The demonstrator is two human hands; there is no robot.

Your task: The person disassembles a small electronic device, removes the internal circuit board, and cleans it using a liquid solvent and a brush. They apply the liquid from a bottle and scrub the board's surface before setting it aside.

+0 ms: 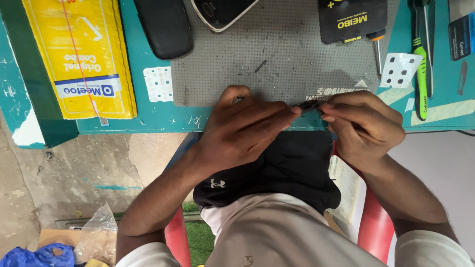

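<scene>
Both my hands meet at the near edge of a teal workbench point(158, 116), over a grey perforated mat point(277, 54). My left hand point(245, 131) and my right hand point(361, 123) pinch a small dark flat part point(309, 105) between their fingertips, one hand at each end. The part is mostly hidden by the fingers, so I cannot tell its kind. My forearms come up from the bottom of the view over my lap.
A yellow padded envelope point(81, 54) lies at the left. A black case point(166, 27), a phone point(222, 12) and a black box point(352, 20) sit along the far side. A screwdriver point(377, 52), a white dotted sheet point(400, 69) and a green-handled tool point(421, 84) lie right.
</scene>
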